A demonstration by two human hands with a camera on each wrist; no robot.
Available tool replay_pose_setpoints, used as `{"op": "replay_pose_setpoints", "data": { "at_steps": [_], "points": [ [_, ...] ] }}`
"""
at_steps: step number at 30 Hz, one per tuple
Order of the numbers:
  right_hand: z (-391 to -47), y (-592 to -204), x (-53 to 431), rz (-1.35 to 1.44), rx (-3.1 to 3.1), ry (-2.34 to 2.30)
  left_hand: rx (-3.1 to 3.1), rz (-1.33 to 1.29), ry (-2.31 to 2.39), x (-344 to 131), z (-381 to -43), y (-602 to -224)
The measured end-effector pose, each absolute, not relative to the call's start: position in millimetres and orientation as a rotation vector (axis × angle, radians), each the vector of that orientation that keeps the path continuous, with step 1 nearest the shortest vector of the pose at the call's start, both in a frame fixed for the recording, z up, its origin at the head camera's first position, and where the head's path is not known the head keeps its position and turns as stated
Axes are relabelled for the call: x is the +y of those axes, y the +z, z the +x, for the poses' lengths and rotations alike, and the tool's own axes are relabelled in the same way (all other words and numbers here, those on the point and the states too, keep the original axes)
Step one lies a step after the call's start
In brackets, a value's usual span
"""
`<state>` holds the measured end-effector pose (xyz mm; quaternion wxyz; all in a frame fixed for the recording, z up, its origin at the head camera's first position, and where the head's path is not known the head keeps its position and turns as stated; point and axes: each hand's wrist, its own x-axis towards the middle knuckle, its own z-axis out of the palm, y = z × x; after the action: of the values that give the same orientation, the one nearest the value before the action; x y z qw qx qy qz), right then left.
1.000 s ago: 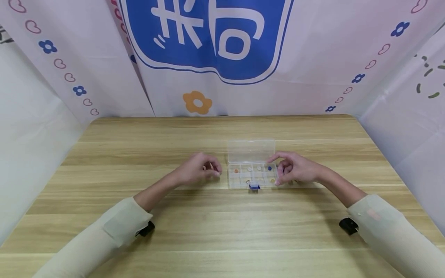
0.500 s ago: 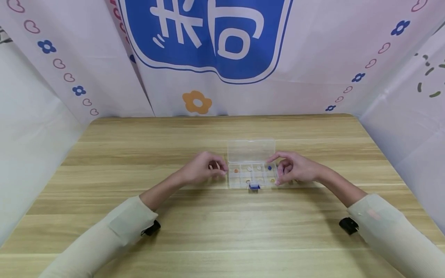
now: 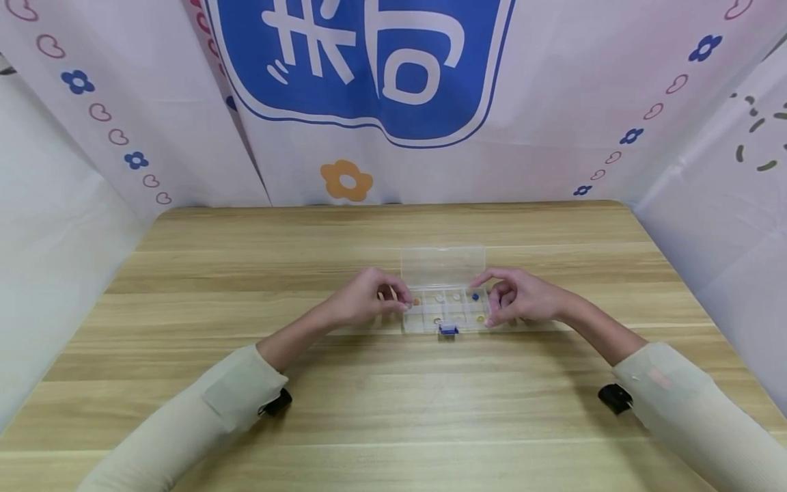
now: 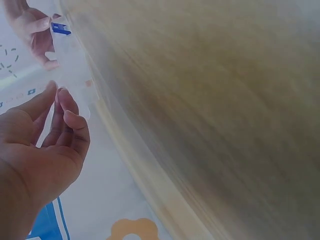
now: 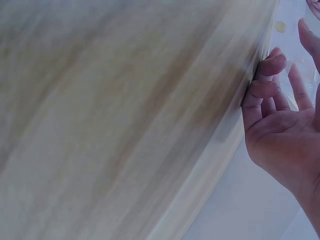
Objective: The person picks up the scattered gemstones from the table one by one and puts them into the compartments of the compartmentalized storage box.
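A clear plastic compartment box (image 3: 445,328) stands on the table with its lid (image 3: 443,266) raised at the back. Small pieces lie in its compartments: an orange one (image 3: 417,301), a blue one (image 3: 475,297), a yellow one (image 3: 481,319) and some pale ones. A blue clasp (image 3: 448,330) sits at the front edge. My left hand (image 3: 371,298) is at the box's left end, thumb and fingertips close together beside the orange piece; nothing shows between them. My right hand (image 3: 522,296) holds the right end, index finger at the back corner and thumb near the front corner.
The wooden table (image 3: 393,410) runs out to both sides and towards me. Printed cloth (image 3: 522,171) hangs behind it, with white cloth at left and right. A black strap device (image 3: 615,398) hangs under the right sleeve, and another (image 3: 277,403) under the left.
My left hand has moved right, from beside the box to over its left edge near the orange piece. The right hand and the box have stayed in place.
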<state>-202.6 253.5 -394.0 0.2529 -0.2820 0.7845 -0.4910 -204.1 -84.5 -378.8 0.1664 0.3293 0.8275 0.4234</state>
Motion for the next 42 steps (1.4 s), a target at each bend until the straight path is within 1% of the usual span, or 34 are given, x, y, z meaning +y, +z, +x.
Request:
{"op": "replay_pose_setpoints", "data": {
  "at_steps": [31,42],
  "points": [
    [-202.1,-393.9,253.5,-0.762,2.129,-1.344,2.356,1.018,1.15,-78.4,-202.7,-376.5],
    [-202.0,-396.7,254.2,-0.801,2.128,-1.345,2.345,0.972,1.212,-88.4,-201.7,-372.9]
  ]
}}
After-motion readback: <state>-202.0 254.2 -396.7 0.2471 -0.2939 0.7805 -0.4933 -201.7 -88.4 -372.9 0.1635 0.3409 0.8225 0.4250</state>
